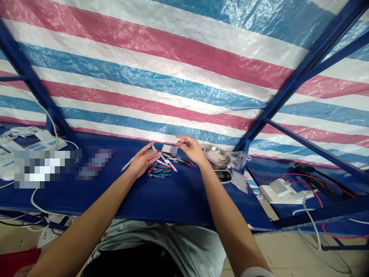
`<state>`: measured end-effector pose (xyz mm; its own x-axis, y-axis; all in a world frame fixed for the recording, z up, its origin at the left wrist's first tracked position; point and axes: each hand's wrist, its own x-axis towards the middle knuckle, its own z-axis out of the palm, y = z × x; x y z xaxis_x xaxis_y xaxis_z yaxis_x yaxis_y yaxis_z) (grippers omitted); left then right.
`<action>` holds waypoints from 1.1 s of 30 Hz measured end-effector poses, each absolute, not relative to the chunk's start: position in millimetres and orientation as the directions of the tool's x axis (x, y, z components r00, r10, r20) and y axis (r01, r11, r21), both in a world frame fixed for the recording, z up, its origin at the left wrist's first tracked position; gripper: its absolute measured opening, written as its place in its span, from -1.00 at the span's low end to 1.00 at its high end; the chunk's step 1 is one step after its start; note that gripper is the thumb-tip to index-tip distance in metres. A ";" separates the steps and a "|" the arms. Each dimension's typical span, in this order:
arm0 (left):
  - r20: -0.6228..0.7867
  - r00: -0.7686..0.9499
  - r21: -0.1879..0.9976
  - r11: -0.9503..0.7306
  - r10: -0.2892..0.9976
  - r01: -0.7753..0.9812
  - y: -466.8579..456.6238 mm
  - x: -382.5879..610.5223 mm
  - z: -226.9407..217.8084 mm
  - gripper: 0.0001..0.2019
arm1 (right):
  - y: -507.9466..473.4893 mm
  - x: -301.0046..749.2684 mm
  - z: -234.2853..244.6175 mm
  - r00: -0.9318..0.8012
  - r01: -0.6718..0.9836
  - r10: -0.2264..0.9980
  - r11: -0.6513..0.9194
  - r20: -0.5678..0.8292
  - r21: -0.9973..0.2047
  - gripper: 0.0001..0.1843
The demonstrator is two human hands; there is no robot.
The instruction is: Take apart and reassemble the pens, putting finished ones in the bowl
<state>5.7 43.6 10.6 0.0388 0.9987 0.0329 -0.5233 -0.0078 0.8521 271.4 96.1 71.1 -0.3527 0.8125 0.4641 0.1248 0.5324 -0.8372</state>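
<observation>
My left hand [143,159] is over the left side of a pile of pens [162,169], its palm partly turned up and its fingers stretched out. A white pen [153,147] shows between the thumb and fingers; I cannot tell whether they touch it. My right hand [190,149] is raised above the right side of the pile, fingers apart, and nothing shows in it. The pile mixes white, teal, red and dark pens. Behind it, between my hands, lies a small pale clear-topped packet or box [169,149]. Another white pen [127,164] sticks out left of my left wrist.
Right of my right hand, a digital scale [225,176] stands beside a round metal pan [216,156]. Clear plastic bags [240,181] lie beyond it. White devices and cables [43,140] sit on the left. Blue frame posts [256,129] and a striped sheet [161,88] bound the blue table [178,200].
</observation>
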 end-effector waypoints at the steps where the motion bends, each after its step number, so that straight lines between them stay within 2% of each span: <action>1: 0.026 0.046 0.852 0.002 0.999 -0.523 42.3 5.6 11.2 -0.36 | 93.1 256.4 61.0 -0.364 0.103 0.817 0.514 0.448 -0.852 -0.65; 5: 0.007 0.057 0.856 0.023 0.998 -0.517 39.2 5.2 10.3 -0.62 | 78.7 220.1 28.6 -0.293 0.054 0.870 0.429 0.396 -0.902 -0.66; 11: 0.082 0.013 0.891 -0.067 0.997 -0.449 36.6 7.0 12.2 -0.40 | 56.7 215.3 16.2 -0.164 -0.094 0.931 0.315 0.327 -0.944 -0.63; 16: 0.101 -0.007 0.933 -0.098 0.995 -0.347 35.3 7.7 11.7 -0.55 | 50.6 215.9 22.0 -0.078 -0.137 0.943 0.313 0.325 -0.940 -0.61; 26: 0.133 0.077 0.975 -0.116 0.988 -0.190 30.7 12.9 9.0 -0.55 | 47.2 210.8 25.7 -0.049 -0.296 0.942 0.305 0.333 -0.905 -0.58; 33: 0.146 0.105 0.974 -0.125 0.984 -0.189 27.9 14.5 11.0 -0.54 | 43.0 208.9 29.1 -0.078 -0.297 0.945 0.283 0.318 -0.912 -0.57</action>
